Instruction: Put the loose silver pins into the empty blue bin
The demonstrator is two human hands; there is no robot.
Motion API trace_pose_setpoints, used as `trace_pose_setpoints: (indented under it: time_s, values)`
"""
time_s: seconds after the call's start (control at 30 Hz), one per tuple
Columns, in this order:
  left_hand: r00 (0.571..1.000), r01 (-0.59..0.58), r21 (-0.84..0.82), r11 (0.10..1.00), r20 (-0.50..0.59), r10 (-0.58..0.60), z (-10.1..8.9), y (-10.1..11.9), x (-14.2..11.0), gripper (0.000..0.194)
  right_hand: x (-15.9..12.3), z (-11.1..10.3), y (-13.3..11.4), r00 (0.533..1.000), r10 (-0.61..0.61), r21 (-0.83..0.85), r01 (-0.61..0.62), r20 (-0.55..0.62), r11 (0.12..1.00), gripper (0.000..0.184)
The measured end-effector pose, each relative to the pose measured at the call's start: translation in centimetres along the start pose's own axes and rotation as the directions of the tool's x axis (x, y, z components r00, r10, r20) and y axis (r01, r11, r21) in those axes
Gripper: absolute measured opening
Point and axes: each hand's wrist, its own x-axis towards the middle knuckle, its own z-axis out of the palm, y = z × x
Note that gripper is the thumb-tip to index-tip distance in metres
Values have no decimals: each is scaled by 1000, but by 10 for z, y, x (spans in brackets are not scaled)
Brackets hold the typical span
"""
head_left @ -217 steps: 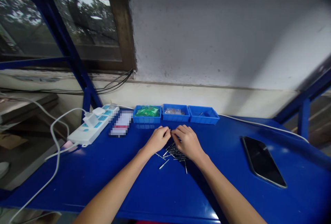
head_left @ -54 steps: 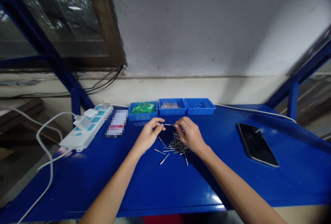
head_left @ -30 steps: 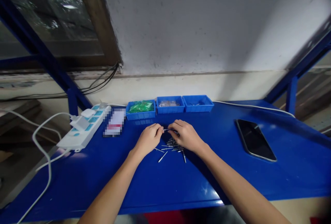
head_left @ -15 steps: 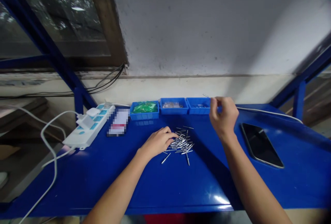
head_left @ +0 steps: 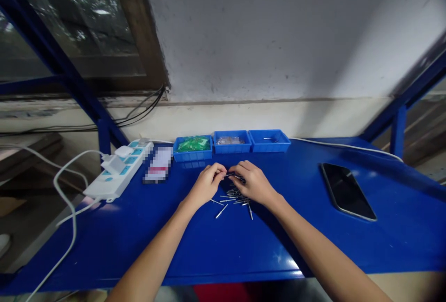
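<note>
The right hand point(head_left: 252, 183) has come back from the rightmost blue plastic tray point(head_left: 269, 147) to meet the left hand point(head_left: 206, 183), both pinching one slim dark metal pin point(head_left: 228, 174) above a silvery metal heap point(head_left: 239, 198) it partly hides, apparently fingertip handling that calls for steadiness, a flat black phone point(head_left: 348, 191) well apart.

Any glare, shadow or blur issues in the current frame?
Head view: bright glare on the blue table's front edge, right of centre; dark shadow beside the right forearm; broad soft shadow across the right of the wall; top-right corner darkened; pixelated patch beside the power strip; overlapping metal pins by the right hand hard to separate.
</note>
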Motion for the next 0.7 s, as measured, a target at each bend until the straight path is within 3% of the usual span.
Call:
trace_pose_setpoints:
  time_s: [0.17,0.3,0.37,0.43,0.5,0.57,0.63,0.7]
  values:
    - [999,28,-167,986,-39,-34,3,6,0,12,0,1,-7,998,-50,-51,51,31,997,20]
    - [996,52,-171,984,-66,-64,2,11,-1,19,-1,-7,-9,995,-94,-125,96,23,988,24]
    - [995,68,-118,991,-71,-76,2,11,-1,25,0,-16,-8,993,-117,-100,114,-32,988,24]
    - [997,55,-42,998,-56,-57,2,10,-2,26,2,-29,-2,978,-113,-65,103,-175,993,22]
    - [1000,27,63,998,-7,-27,4,9,-3,21,5,-44,12,918,-35,-67,9,-394,998,23]
    - [998,18,174,985,49,-27,6,9,-4,16,8,-56,32,821,97,-110,-190,-562,976,28]
    - [993,29,253,967,100,-56,9,9,-5,14,9,-62,52,794,243,-185,-405,-557,895,29]
    - [990,37,296,955,121,-76,12,9,-5,11,6,-58,66,803,389,-267,-537,-451,800,29]
